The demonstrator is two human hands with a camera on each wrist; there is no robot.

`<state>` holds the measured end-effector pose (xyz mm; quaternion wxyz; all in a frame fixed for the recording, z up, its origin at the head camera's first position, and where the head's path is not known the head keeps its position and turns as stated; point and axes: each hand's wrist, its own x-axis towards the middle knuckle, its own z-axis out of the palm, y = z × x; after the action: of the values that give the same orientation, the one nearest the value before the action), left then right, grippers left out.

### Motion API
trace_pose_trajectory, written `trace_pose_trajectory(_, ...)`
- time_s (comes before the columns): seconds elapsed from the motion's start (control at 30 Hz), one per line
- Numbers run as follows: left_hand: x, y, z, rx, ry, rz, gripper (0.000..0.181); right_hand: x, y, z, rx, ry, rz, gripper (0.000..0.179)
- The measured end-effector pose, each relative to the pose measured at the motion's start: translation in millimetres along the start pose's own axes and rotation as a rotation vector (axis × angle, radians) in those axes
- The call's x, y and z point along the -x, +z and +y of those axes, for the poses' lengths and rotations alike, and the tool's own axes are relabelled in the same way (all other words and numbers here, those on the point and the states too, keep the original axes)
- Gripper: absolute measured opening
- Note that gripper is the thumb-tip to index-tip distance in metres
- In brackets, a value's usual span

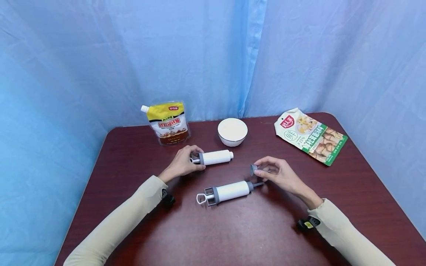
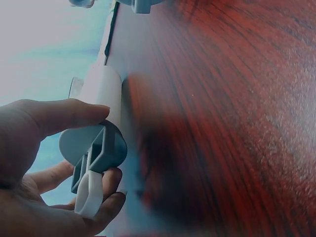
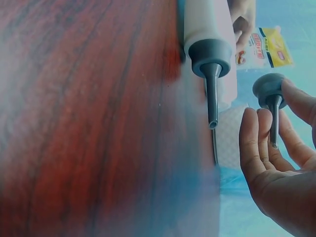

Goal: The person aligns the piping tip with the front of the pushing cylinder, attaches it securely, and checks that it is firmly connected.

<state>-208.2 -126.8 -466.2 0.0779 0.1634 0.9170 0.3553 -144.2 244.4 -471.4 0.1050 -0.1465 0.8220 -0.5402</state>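
My left hand (image 1: 182,162) grips the grey collar of a white decorating syringe (image 1: 216,157), fingers and thumb around its handle end. In the left wrist view the syringe's white pull ring (image 2: 90,195) hangs by the palm. The far end of this syringe shows a bare white neck, with no nozzle on it. My right hand (image 1: 283,176) pinches a grey nozzle (image 3: 275,111) by its wide cap, apart from the syringe. A second syringe (image 1: 233,191) lies on the table in front, its own grey nozzle (image 3: 212,89) fitted and pointing right.
Behind the hands stand a white bowl (image 1: 232,132) and a yellow-topped spout pouch (image 1: 169,123). At the back right, a green and white mushroom packet (image 1: 313,136) lies on the dark red table (image 1: 233,236). Blue curtains (image 1: 199,55) enclose the far sides.
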Motion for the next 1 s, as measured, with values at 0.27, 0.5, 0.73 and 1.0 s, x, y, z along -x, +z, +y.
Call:
trace_pose_trajectory(0.27,3.6,-4.4,3.5,0.038,0.008,0.006,0.049,-1.0,-0.7,0.0,-0.014,-0.013,-0.006,0.025)
trace_pose_trajectory(0.5,6.3,-8.0,10.7,0.074,0.027,0.011,0.049,-3.1,-1.5,0.3,-0.024,-0.019,-0.007,0.025)
trace_pose_trajectory(0.73,12.0,-13.0,21.8,0.113,0.064,-0.017,0.049,-6.1,-2.5,-3.0,-0.04,-0.032,0.004,0.025)
trace_pose_trajectory(1.0,17.8,-14.3,34.9,0.107,0.11,-0.053,0.049,-9.7,-2.9,-6.9,-0.036,-0.056,0.022,0.026)
